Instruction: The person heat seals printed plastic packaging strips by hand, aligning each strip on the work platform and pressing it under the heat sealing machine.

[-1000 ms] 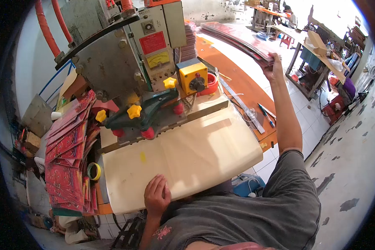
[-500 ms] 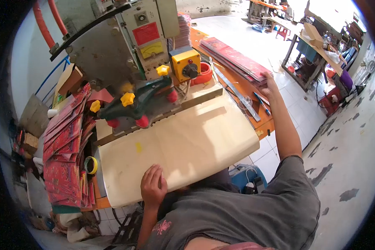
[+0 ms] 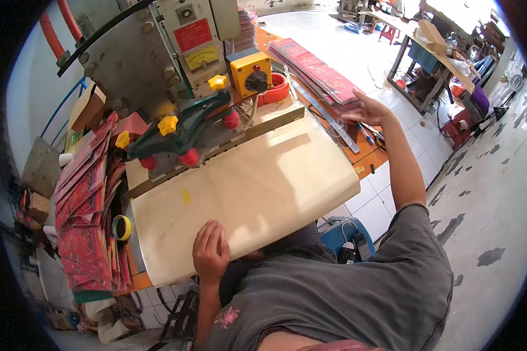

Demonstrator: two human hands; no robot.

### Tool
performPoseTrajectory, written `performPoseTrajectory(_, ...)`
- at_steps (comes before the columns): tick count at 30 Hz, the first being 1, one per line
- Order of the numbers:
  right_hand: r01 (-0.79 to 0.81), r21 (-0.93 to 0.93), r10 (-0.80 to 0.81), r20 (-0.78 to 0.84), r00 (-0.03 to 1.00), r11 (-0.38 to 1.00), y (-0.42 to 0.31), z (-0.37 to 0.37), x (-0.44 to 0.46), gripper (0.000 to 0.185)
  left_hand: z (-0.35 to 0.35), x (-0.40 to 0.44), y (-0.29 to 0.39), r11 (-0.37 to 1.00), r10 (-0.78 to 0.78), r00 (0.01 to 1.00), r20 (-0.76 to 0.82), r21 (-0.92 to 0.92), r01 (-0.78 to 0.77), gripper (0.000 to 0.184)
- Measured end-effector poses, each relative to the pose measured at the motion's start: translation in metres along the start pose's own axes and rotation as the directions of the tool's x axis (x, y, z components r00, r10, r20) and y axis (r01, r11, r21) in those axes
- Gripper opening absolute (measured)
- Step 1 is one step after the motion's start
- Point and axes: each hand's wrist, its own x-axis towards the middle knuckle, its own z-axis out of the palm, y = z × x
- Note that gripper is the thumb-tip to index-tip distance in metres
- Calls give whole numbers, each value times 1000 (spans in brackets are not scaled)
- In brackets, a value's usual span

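Note:
My left hand (image 3: 211, 250) lies flat on the cream-coloured sheet (image 3: 246, 184) that covers the work surface in front of me, close to its front edge. The fingers are stretched out and hold nothing. Out to the right, my right hand (image 3: 371, 111) is at the near end of a long stack of red printed pieces (image 3: 313, 70). Its fingers are spread, touching or very close to the stack's end. Behind the cream sheet stands a machine with a dark green arm (image 3: 199, 126), yellow star knobs (image 3: 167, 125) and a yellow control box (image 3: 250, 75).
Many red printed pieces (image 3: 88, 234) are heaped on the left beside a yellow tape roll (image 3: 122, 227). A steel ruler (image 3: 350, 140) and pens (image 3: 366, 136) lie on the orange table (image 3: 376, 157) by my right hand. A blue container (image 3: 334, 234) stands below.
My right hand has loosened from the corner of the red stack, and its fingers have spread. My left hand stays flat on the cream sheet. The whole view has shifted slightly.

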Motion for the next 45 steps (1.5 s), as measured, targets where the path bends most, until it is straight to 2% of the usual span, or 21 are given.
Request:
performPoseTrajectory(2,-90,-423,6,-195,981,902,-8,-16,-9,70,0,-1,1,1000,-9,1000,1,-7,9,27)
performPoseTrajectory(3,-93,-426,9,-196,981,900,-16,-17,-17,70,0,-1,1,1000,-7,1000,1,-5,7,27)
performPoseTrajectory(5,-207,-781,-111,-333,936,590,-36,-15,-32,64,0,0,2,1000,-6,1000,4,-5,6,27)
performPoseTrajectory(7,-133,-857,-361,-344,866,497,-39,-14,-28,61,-1,1,3,1000,-10,1000,1,2,10,26)
performPoseTrajectory(9,-62,-884,-428,-283,858,463,-35,-31,-5,66,0,1,2,1000,5,1000,4,8,-5,26)
performPoseTrajectory(11,-106,-966,-622,-233,748,235,-26,-30,18,73,0,1,1,1000,12,1000,-1,19,-12,25)
performPoseTrajectory(13,-182,-983,-650,-143,746,7,-13,-32,35,84,0,0,1,1000,16,1000,-14,15,-15,25)
performPoseTrajectory(16,-218,-975,-591,-197,783,36,6,-36,48,86,0,0,-1,1000,25,1000,-11,4,-25,25)
performPoseTrajectory(18,-245,-968,-675,-221,704,61,13,-34,52,88,0,0,-2,1000,27,1000,-11,2,-27,25)
performPoseTrajectory(22,-225,-969,-654,-233,720,97,9,-42,52,88,0,0,-3,1000,30,1000,-3,4,-30,24)
performPoseTrajectory(25,-159,-972,-731,-235,640,174,11,-53,53,84,0,1,-4,999,36,999,-3,-4,-36,24)
performPoseTrajectory(27,-52,-929,-718,-318,620,366,10,-61,53,76,0,0,-5,999,32,999,-8,-10,-33,24)
performPoseTrajectory(31,68,-926,-785,-274,555,371,8,-76,56,62,-1,-1,-6,1000,24,1000,-4,-17,-24,26)
performPoseTrajectory(33,252,-836,-806,-321,497,487,5,-85,56,47,-1,-1,-6,1000,21,1000,-3,-22,-21,26)
performPoseTrajectory(34,299,-726,-741,-416,527,620,2,-61,38,34,-2,-1,-6,999,22,1000,3,-28,-22,27)
performPoseTrajectory(35,300,-727,-742,-413,528,618,0,-59,35,34,-2,0,-6,999,21,1000,0,-28,-21,27)
performPoseTrajectory(37,529,-281,-594,-487,640,801,-6,-59,28,29,-4,0,-5,999,25,1000,10,-27,-25,27)
performPoseTrajectory(39,567,-192,-576,-503,644,801,-8,-62,26,26,-4,-1,-7,999,28,1000,7,-28,-28,27)
performPoseTrajectory(41,724,-215,-705,-518,484,656,-5,-70,24,23,-4,-2,-8,999,34,999,3,-25,-34,27)
performPoseTrajectory(43,803,-418,-860,-463,214,425,-4,-74,19,23,-5,-2,-7,997,4,1000,27,-77,-2,28)
performPoseTrajectory(45,835,-430,-883,-450,131,344,-9,-83,1,29,-5,-3,-7,997,11,1000,23,-72,-9,28)
